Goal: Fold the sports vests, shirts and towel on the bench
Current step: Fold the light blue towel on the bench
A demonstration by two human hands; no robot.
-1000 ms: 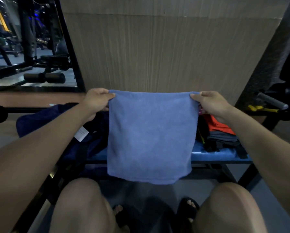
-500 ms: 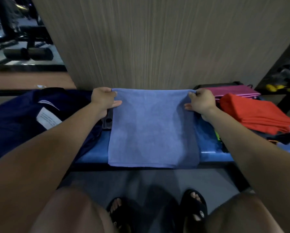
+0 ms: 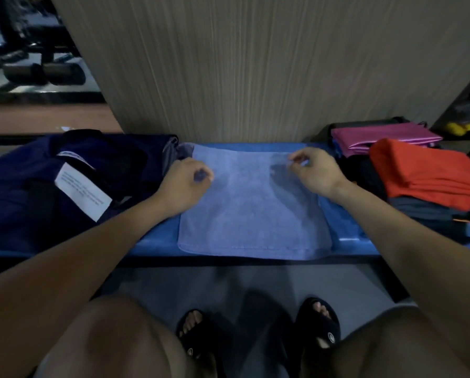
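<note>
A light blue towel [image 3: 251,211] lies flat on the blue bench [image 3: 345,227], its near edge at the bench's front edge. My left hand [image 3: 184,184] hovers over the towel's left edge with loosely curled fingers and holds nothing. My right hand [image 3: 315,170] hangs just above the towel's far right part, fingers loosely curled, casting a shadow on the cloth. A crumpled navy garment [image 3: 37,192] with a white label lies on the bench to the left. A folded stack with an orange shirt [image 3: 430,173] on top sits to the right.
A folded magenta item [image 3: 383,137] lies behind the orange stack. A wood-grain wall [image 3: 255,64] rises right behind the bench. Gym equipment [image 3: 43,72] stands at the far left. My knees and sandalled feet [image 3: 321,326] are below the bench's front edge.
The towel went from hanging in the air between both hands to lying flat on the bench. Both hands have let go of its far corners and drawn slightly inward.
</note>
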